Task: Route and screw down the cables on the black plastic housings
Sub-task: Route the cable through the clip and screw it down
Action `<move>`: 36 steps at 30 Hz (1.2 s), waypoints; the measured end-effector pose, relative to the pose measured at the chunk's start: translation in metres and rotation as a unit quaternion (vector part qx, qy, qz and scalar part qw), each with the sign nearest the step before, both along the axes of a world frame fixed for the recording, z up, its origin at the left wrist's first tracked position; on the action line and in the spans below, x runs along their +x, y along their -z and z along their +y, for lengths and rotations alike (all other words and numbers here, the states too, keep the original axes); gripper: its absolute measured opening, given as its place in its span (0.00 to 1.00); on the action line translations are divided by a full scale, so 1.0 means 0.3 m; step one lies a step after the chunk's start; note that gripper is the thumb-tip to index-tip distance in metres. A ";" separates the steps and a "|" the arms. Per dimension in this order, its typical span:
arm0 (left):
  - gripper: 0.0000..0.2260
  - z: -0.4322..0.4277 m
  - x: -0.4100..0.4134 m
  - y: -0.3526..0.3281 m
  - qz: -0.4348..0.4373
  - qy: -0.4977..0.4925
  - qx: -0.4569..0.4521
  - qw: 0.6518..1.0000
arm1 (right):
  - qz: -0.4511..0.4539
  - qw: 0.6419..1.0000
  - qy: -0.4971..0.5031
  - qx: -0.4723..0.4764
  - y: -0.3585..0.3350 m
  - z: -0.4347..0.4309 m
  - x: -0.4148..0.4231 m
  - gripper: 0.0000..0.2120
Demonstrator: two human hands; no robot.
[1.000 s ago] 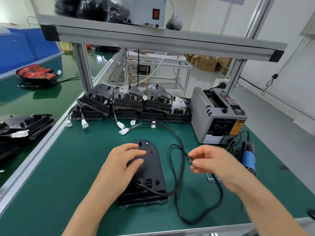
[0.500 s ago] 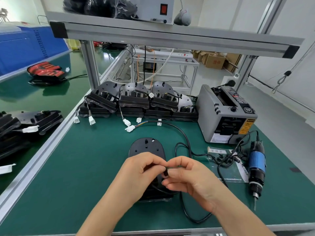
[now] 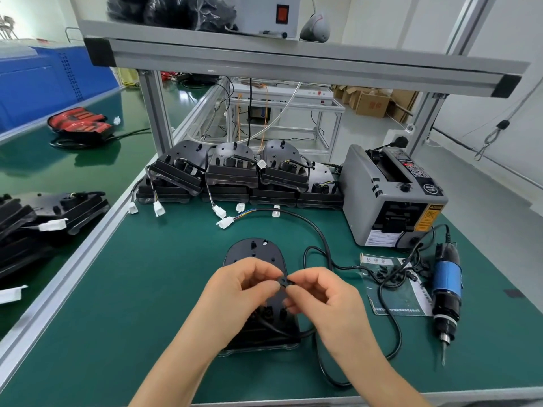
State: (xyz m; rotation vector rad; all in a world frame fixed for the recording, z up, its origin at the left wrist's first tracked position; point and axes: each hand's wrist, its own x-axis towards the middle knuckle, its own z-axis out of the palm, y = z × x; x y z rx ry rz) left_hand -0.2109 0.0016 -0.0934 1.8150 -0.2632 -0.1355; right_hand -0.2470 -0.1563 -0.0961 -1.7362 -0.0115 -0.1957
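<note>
A black plastic housing (image 3: 254, 254) lies flat on the green mat in front of me, its near half hidden by my hands. A black cable (image 3: 316, 230) leaves its near end, loops right and runs back to a white connector (image 3: 225, 222). Above the housing, my left hand (image 3: 235, 292) and my right hand (image 3: 320, 301) meet, and both pinch a small black clip (image 3: 283, 281) between fingertips. The other fingers are curled.
Finished housings (image 3: 232, 171) are stacked along the back of the mat. A grey tape dispenser (image 3: 390, 198) stands at the back right. A blue electric screwdriver (image 3: 446, 289) lies at the right beside a plastic bag of small black clips (image 3: 393, 274). More housings (image 3: 44, 212) sit on the left bench.
My right hand came in from the right with the small clip and met my left hand, which lifted off the housing. Both now pinch the clip over the housing.
</note>
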 end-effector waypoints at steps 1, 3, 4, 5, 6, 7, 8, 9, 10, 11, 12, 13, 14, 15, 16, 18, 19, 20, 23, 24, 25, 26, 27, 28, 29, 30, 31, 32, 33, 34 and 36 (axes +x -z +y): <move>0.11 0.000 0.001 0.000 0.003 -0.005 -0.001 1.000 | 0.001 1.000 -0.001 0.017 0.000 0.000 0.001 0.16; 0.09 0.000 0.000 -0.002 0.008 0.003 -0.010 1.000 | -0.004 0.999 -0.007 0.031 -0.004 0.001 0.006 0.15; 0.09 -0.002 -0.002 -0.003 0.006 0.010 -0.018 1.000 | -0.007 0.999 -0.011 0.033 -0.006 0.002 0.008 0.14; 0.09 -0.003 -0.003 -0.004 0.002 0.012 -0.025 1.000 | -0.008 0.999 -0.014 0.031 -0.008 0.001 0.010 0.14; 0.10 -0.005 -0.003 -0.003 -0.002 0.010 -0.028 1.000 | -0.007 0.999 -0.016 0.028 -0.009 0.001 0.012 0.14; 0.10 -0.005 -0.002 -0.003 -0.003 0.008 -0.029 1.000 | -0.007 0.999 -0.018 0.025 -0.008 0.001 0.014 0.15; 0.10 -0.005 0.000 -0.003 -0.003 0.009 -0.027 1.000 | -0.007 1.000 -0.018 0.024 -0.006 0.001 0.015 0.15; 0.10 -0.005 0.002 -0.002 -0.001 0.013 -0.024 1.000 | -0.007 1.000 -0.020 0.023 -0.004 0.002 0.016 0.15; 0.10 -0.004 0.004 -0.001 0.000 0.017 -0.020 1.000 | -0.006 1.000 -0.022 0.016 -0.002 0.003 0.015 0.15; 0.10 -0.002 0.005 0.000 0.000 0.018 -0.018 1.000 | -0.012 1.000 -0.026 -0.008 0.001 0.003 0.014 0.14; 0.10 0.001 0.007 0.002 -0.001 0.017 -0.016 1.000 | -0.028 0.998 -0.028 -0.052 0.003 0.003 0.012 0.12; 0.11 0.003 0.008 0.003 -0.001 0.017 -0.014 1.000 | -0.055 0.992 -0.024 -0.112 0.003 0.001 0.010 0.08; 0.11 0.003 0.008 0.004 0.000 0.019 -0.011 1.000 | -0.084 0.981 -0.016 -0.172 0.002 -0.001 0.007 0.05; 0.09 0.002 0.007 0.004 0.001 0.021 -0.008 1.000 | -0.113 0.968 -0.009 -0.224 0.001 -0.005 0.005 0.05; 0.07 0.001 0.007 0.002 0.004 0.022 -0.006 1.000 | -0.137 0.955 -0.003 -0.261 0.001 -0.008 0.004 0.07; 0.03 -0.002 0.007 0.001 0.014 0.019 -0.008 1.000 | -0.179 0.934 0.000 -0.309 0.004 -0.010 0.005 0.08; 0.03 -0.001 0.008 0.002 0.016 0.015 -0.010 1.000 | -0.199 0.924 0.004 -0.328 0.007 -0.009 0.005 0.08; 0.03 -0.001 0.008 0.001 0.017 0.013 -0.011 1.000 | -0.217 0.914 0.012 -0.342 0.012 -0.007 0.004 0.07; 0.04 0.002 0.012 0.000 0.021 0.011 -0.004 1.000 | -0.240 0.904 0.030 -0.354 0.015 -0.002 0.001 0.07; 0.06 0.004 0.013 0.003 0.025 0.008 0.002 1.000 | -0.244 0.900 0.034 -0.359 0.014 -0.002 -0.001 0.08; 0.09 0.004 0.014 0.005 0.029 0.005 0.013 0.999 | -0.247 0.896 0.037 -0.367 0.013 -0.002 -0.002 0.08; 0.10 0.003 0.014 0.006 0.033 0.002 0.027 0.999 | -0.247 0.893 0.039 -0.373 0.012 -0.001 -0.003 0.08; 0.10 0.001 0.014 0.007 0.037 0.003 0.042 0.998 | -0.243 0.893 0.038 -0.377 0.012 0.001 -0.005 0.07; 0.11 -0.003 0.011 0.007 0.038 0.005 0.054 0.998 | -0.236 0.894 0.038 -0.379 0.012 0.004 -0.007 0.07; 0.11 -0.007 0.008 0.005 0.036 0.010 0.063 0.997 | -0.225 0.896 0.040 -0.381 0.013 0.008 -0.009 0.06; 0.10 -0.009 0.003 0.002 0.028 0.016 0.072 0.997 | -0.211 0.899 0.043 -0.382 0.014 0.013 -0.011 0.06; 0.09 -0.008 -0.001 -0.001 0.013 0.022 0.083 0.996 | -0.193 0.903 0.045 -0.380 0.015 0.015 -0.013 0.06; 0.08 -0.002 -0.007 -0.004 -0.008 0.026 0.094 0.995 | -0.169 0.912 0.045 -0.370 0.017 0.016 -0.016 0.06; 0.07 0.010 -0.013 -0.004 -0.034 0.027 0.106 0.993 | -0.141 0.923 0.042 -0.355 0.017 0.013 -0.018 0.06; 0.05 0.029 -0.019 0.000 -0.058 0.028 0.116 0.991 | -0.111 0.933 0.035 -0.339 0.018 0.008 -0.020 0.05; 0.05 0.078 -0.036 0.015 -0.091 0.050 0.146 0.984 | -0.066 0.945 0.015 -0.319 0.022 -0.002 -0.025 0.05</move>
